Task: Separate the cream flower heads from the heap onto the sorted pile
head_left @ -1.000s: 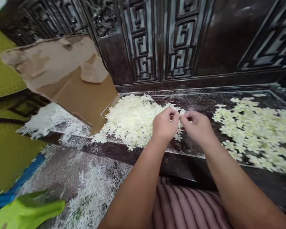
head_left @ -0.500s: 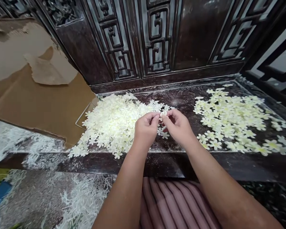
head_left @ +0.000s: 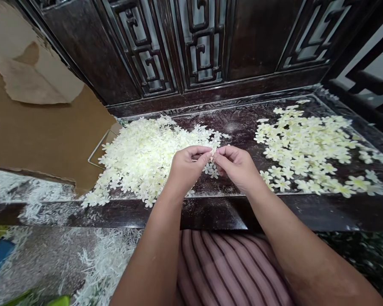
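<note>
Both my hands meet over the dark wooden bench [head_left: 232, 114], pinching one small white flower [head_left: 213, 152] between them. My left hand [head_left: 188, 165] is closed, thumb against forefinger on the flower's left side. From the right, my right hand [head_left: 234, 163] grips the same flower with thumb and forefinger. The flower is seen edge-on and its back is hidden by the fingertips. A dense heap of white and pale yellow flowers [head_left: 140, 153] lies beside and behind my left hand. Right of my right hand, a looser spread of similar flowers [head_left: 306, 144] covers the bench.
A torn cardboard sheet [head_left: 44, 131] leans at the left, with a bent metal wire [head_left: 97, 146] at its edge. White shreds [head_left: 108, 263] litter the floor and the bench's left end. A carved wooden backrest [head_left: 198, 46] rises behind.
The flower in my fingers has turned from facing me to edge-on. My hands stay together with the pinch kept. The whole view has shifted slightly.
</note>
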Motion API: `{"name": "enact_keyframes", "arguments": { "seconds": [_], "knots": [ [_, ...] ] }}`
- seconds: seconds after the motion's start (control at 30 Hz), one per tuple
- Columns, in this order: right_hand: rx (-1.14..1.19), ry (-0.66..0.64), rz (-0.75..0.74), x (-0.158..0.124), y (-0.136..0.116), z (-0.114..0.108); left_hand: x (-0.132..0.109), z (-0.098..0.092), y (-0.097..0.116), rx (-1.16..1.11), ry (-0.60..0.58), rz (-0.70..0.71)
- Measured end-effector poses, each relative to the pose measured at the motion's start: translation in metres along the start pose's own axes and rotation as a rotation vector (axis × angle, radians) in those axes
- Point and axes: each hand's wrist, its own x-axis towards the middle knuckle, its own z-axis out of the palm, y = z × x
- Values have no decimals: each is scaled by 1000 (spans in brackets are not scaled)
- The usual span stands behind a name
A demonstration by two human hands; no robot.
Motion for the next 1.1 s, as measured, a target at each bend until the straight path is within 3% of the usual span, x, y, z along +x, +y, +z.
{"name": "enact_keyframes", "arguments": {
  "seconds": [0.4, 0.93, 1.1],
  "knots": [
    [209, -65, 125, 2, 3, 5, 4, -9, -3, 36, 3, -50],
    [120, -67, 91, 3, 3, 11, 2, -16, -2, 94, -23, -76],
    [53, 0, 93, 4, 6, 12, 2, -15, -7, 164, -41, -61]
  ]
}}
